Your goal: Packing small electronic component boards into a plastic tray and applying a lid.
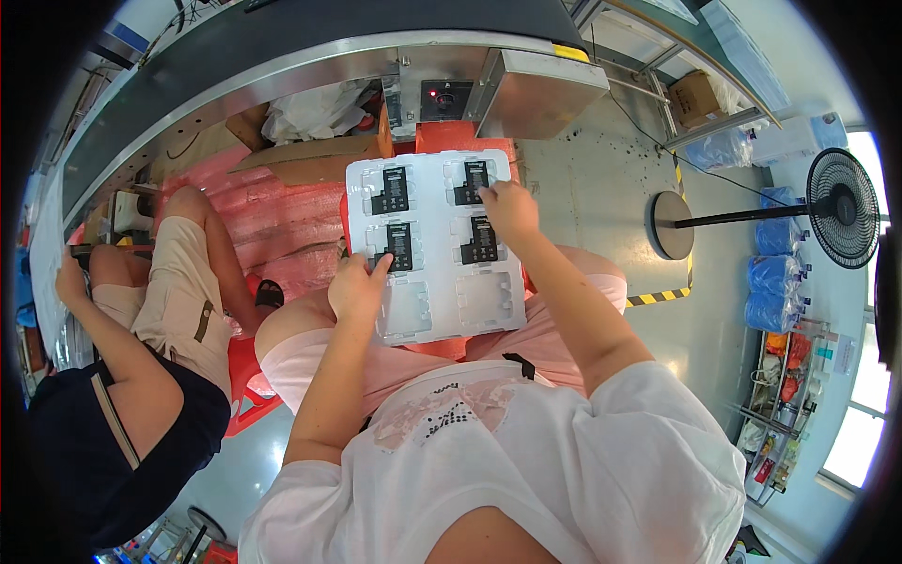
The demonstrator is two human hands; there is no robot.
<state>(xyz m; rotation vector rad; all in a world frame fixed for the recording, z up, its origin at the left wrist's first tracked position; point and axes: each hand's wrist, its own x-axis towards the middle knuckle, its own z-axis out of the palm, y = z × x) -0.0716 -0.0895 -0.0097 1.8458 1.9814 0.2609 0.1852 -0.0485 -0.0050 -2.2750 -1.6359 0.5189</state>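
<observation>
A white plastic tray (435, 282) with moulded pockets rests over my lap. Several flat black L-shaped phone batteries lie in its upper and middle pockets, one of them the upper-left battery (391, 190). The two lowest pockets hold none. My left hand (359, 289) grips the tray's left edge, its thumb against the middle-left battery (398, 246) and its other fingers mostly hidden. My right hand (512, 214) is closed in a pinch at the lower right side of the upper-right battery (473, 182). Below it sits the middle-right battery (479, 240).
A dark-topped workbench (376, 38) with a metal box (545, 94) crosses ahead. Pink wrapping (291, 226) and a cardboard box (310, 169) lie beneath. At left sits a co-worker (132, 404). A black fan (841, 207) stands right.
</observation>
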